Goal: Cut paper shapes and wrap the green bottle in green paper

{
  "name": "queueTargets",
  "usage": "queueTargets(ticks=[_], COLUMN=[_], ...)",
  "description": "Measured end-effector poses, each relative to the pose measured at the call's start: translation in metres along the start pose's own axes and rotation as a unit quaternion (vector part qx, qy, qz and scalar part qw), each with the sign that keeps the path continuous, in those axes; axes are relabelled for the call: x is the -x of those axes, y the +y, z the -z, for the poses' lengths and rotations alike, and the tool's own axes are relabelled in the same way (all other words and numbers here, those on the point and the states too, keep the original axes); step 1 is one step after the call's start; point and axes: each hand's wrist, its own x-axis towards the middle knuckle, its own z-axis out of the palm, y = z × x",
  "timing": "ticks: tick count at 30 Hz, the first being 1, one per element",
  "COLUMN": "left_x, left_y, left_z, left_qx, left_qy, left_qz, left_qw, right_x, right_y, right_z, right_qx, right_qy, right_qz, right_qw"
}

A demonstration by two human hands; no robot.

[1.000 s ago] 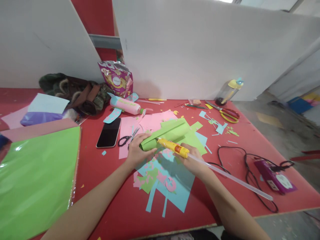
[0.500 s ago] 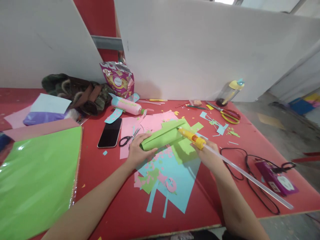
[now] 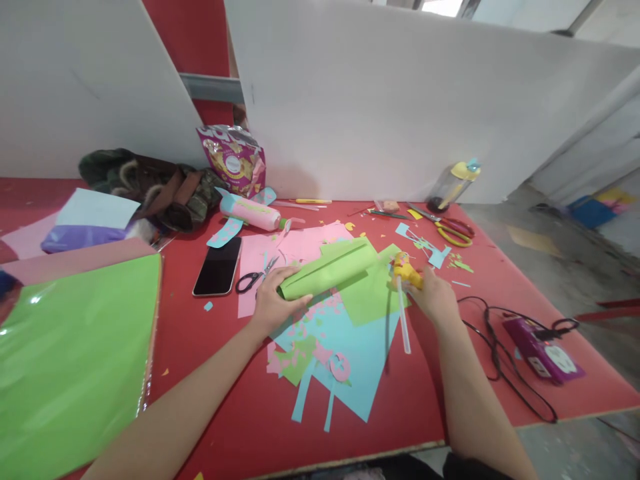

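Wrapped round the near left end of a rolled green paper tube [image 3: 333,267] is my left hand [image 3: 277,301]. A long seam or flap edge runs along the tube's upper side. My right hand [image 3: 434,293] grips a yellow hot glue gun [image 3: 407,270] to the right of the tube, apart from it. A clear glue stick [image 3: 404,320] juts out of the gun and points down toward me. Beneath the tube lie a green sheet [image 3: 373,303], a blue sheet [image 3: 357,360] and a pink sheet [image 3: 320,240], strewn with small paper scraps.
Small black-handled scissors [image 3: 255,277] and a phone [image 3: 217,267] lie left of the tube. A paper-covered pink bottle [image 3: 253,212] is behind. At right are larger scissors [image 3: 453,230], a purple power strip [image 3: 543,350] with a black cord, and a drink bottle [image 3: 455,187]. A green paper pack [image 3: 80,360] covers the left.
My right hand has pulled the glue gun away from the tube to the right and turned it, so the glue stick now hangs toward me. My left hand still holds the tube.
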Motion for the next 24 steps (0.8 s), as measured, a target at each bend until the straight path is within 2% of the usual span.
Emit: queueTargets(ticks=[4, 8, 10, 13, 16, 19, 21, 24], left_x=[0.0, 0.001, 0.001, 0.002, 0.002, 0.002, 0.002, 0.003], left_y=[-0.001, 0.0, 0.001, 0.002, 0.002, 0.003, 0.003, 0.003], left_z=[0.0, 0.0, -0.001, -0.002, -0.002, -0.001, -0.001, -0.001], left_qx=[0.013, 0.021, 0.031, 0.046, 0.047, 0.031, 0.015, 0.002], left_qy=[-0.004, -0.006, -0.01, -0.017, -0.026, -0.028, -0.027, -0.033], left_qz=[-0.006, -0.01, -0.015, -0.042, -0.064, -0.052, -0.043, -0.034], left_qw=[1.0, 1.0, 0.999, 0.998, 0.996, 0.998, 0.999, 0.999], right_x=[0.002, 0.007, 0.004, -0.006, -0.018, -0.024, -0.023, -0.017], right_y=[-0.001, -0.017, -0.035, -0.081, -0.144, -0.205, -0.234, -0.259], right_z=[0.001, 0.023, 0.043, 0.074, 0.092, 0.087, 0.076, 0.059], right_qx=[0.011, 0.02, 0.001, -0.029, -0.014, 0.084, 0.105, 0.109], right_qy=[-0.004, 0.023, 0.063, 0.054, -0.036, -0.122, -0.141, -0.144], right_qz=[0.026, 0.054, 0.154, 0.357, 0.546, 0.634, 0.65, 0.666], right_qw=[1.0, 0.998, 0.986, 0.932, 0.837, 0.759, 0.739, 0.724])
